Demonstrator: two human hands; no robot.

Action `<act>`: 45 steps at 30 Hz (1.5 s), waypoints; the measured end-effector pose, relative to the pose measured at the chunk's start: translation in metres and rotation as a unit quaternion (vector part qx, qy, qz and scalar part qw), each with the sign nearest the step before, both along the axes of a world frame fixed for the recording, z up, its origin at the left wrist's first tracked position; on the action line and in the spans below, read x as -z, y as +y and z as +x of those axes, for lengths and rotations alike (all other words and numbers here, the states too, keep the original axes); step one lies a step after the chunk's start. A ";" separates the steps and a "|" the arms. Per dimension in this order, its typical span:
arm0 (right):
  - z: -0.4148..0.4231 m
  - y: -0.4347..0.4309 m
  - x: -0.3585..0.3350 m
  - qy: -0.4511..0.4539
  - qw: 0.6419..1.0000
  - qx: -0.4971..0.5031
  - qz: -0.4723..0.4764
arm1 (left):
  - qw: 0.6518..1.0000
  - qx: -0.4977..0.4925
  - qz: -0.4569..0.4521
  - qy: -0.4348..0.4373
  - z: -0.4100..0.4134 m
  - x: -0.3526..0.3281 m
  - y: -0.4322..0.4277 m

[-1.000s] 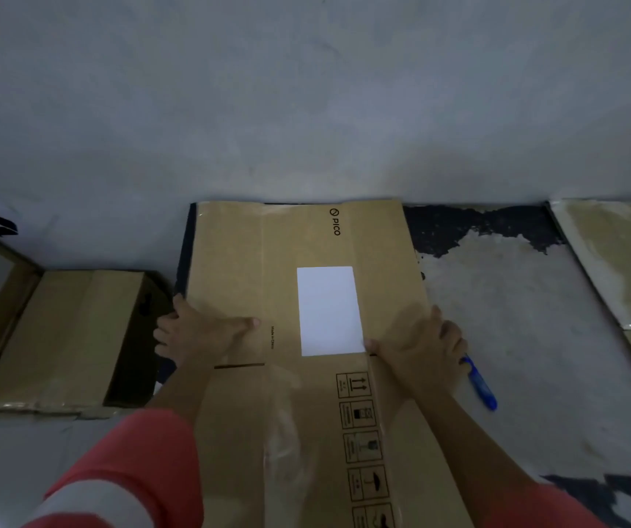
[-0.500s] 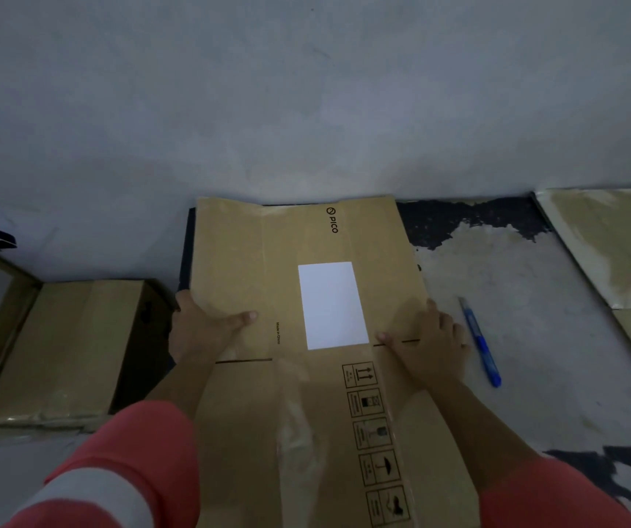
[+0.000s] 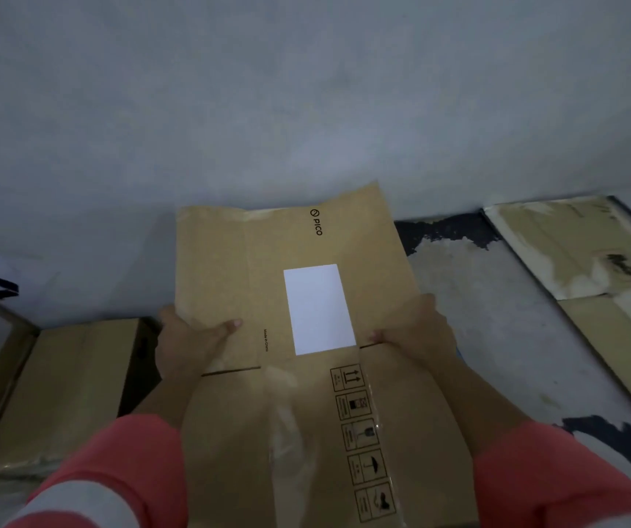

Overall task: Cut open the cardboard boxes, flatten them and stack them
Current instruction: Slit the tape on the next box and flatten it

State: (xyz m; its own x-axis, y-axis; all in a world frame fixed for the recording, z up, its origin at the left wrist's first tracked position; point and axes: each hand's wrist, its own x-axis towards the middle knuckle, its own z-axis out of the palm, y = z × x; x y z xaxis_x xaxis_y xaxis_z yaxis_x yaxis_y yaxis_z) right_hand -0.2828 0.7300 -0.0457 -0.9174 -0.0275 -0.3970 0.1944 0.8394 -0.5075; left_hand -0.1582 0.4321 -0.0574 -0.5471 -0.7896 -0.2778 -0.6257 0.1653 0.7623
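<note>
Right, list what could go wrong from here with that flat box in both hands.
1. The left hand and right hand pinch the flattened box only at its side edges, so the far half may sag or fold at the slit.
2. Glossy clear tape on the near panel could stick while stacking.
3. Swinging left could clip the brown box nearby.

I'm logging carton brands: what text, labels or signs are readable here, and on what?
"PICO", beside a round logo: box, far end.
"Made in China": same box, left of the white label.
White label: blank.
Five handling symbols: up arrows and an umbrella show; captions too small to read.
Left boxes: nothing legible.
</note>
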 end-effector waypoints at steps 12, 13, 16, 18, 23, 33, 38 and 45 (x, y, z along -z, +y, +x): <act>-0.024 0.103 -0.076 0.149 0.986 0.028 -0.067 | 0.992 0.056 -0.065 0.096 -0.049 -0.082 0.096; -0.027 0.121 -0.080 0.155 0.985 0.033 -0.063 | 0.991 0.063 -0.067 0.096 -0.055 -0.084 0.112; -0.036 0.181 -0.091 0.157 0.985 0.054 -0.052 | 0.990 0.083 -0.071 0.091 -0.075 -0.086 0.168; -0.043 0.225 -0.096 0.156 0.985 0.060 -0.043 | 0.987 0.103 -0.070 0.100 -0.088 -0.085 0.208; -0.060 0.334 -0.104 0.173 0.981 0.082 -0.013 | 0.979 0.144 -0.046 0.135 -0.121 -0.076 0.311; -0.140 0.483 -0.105 0.159 0.983 0.086 0.029 | 0.968 0.204 -0.026 0.142 -0.225 -0.051 0.447; -0.204 0.530 -0.094 0.149 0.984 0.087 0.048 | 0.971 0.202 -0.009 0.125 -0.292 -0.027 0.493; -0.273 0.582 -0.071 0.113 0.990 0.060 0.062 | 0.976 0.192 0.040 0.095 -0.342 0.005 0.547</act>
